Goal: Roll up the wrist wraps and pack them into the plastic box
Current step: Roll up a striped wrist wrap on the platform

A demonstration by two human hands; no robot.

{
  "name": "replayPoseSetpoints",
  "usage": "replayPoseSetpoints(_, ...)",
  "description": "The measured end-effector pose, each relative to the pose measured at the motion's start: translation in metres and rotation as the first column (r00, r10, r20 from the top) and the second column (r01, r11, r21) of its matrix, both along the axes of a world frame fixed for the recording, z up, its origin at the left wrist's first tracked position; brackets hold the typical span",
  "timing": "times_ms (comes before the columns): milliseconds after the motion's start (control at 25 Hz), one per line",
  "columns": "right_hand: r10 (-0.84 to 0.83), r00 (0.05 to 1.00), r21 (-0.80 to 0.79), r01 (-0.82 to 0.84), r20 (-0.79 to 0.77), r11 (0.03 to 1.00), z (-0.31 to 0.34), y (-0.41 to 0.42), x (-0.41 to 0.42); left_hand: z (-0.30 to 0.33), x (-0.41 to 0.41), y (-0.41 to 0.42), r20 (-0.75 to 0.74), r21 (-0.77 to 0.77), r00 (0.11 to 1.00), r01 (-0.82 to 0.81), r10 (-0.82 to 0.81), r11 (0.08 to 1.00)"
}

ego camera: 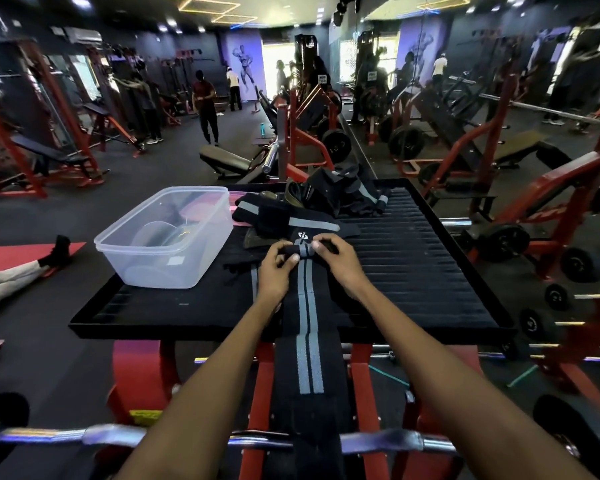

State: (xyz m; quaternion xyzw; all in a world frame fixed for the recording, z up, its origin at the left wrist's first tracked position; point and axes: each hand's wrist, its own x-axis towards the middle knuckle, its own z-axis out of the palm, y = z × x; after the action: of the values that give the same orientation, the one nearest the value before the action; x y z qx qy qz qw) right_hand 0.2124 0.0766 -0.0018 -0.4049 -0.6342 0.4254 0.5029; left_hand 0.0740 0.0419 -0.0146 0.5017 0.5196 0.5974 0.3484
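A long black wrist wrap with two grey stripes (307,327) lies stretched toward me across the black ribbed platform (413,271) and hangs over its near edge. Its far end is curled into a small roll. My left hand (276,271) and my right hand (340,261) pinch that roll from either side, thumbs on top. A clear plastic box (167,237) stands open on the platform's left part, a hand's width left of my left hand. Behind the roll lie more black wraps with grey stripes (274,213) and a pile of dark straps (340,192).
The platform sits on a red frame (260,375). A chrome barbell (84,436) crosses just below me. Red gym machines, benches and weight plates stand all around. Several people stand far back on the left. A person's leg (18,275) rests on the floor at left.
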Motion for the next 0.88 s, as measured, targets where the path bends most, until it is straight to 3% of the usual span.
replayPoseSetpoints(320,-0.042,0.999,0.115,0.041,0.005,0.993,-0.003,0.006,-0.005,-0.007,-0.001,0.007,0.079,-0.046,0.996,-0.036,0.040,0.998)
replayPoseSetpoints(480,0.033,0.999,0.035,-0.033,0.021,0.999,-0.005,0.003,-0.002,-0.004,-0.003,0.005,0.050,0.011,0.998,-0.044,0.044,0.999)
replayPoseSetpoints(640,-0.012,1.000,0.034,0.012,-0.012,0.999,-0.004,0.004,0.004,0.001,0.001,-0.002,0.094,-0.030,0.995,-0.012,0.015,0.999)
replayPoseSetpoints(880,0.052,0.999,-0.020,-0.053,-0.009,0.998,-0.005,-0.001,0.007,-0.001,-0.003,-0.004,-0.006,0.007,1.000,0.003,-0.003,1.000)
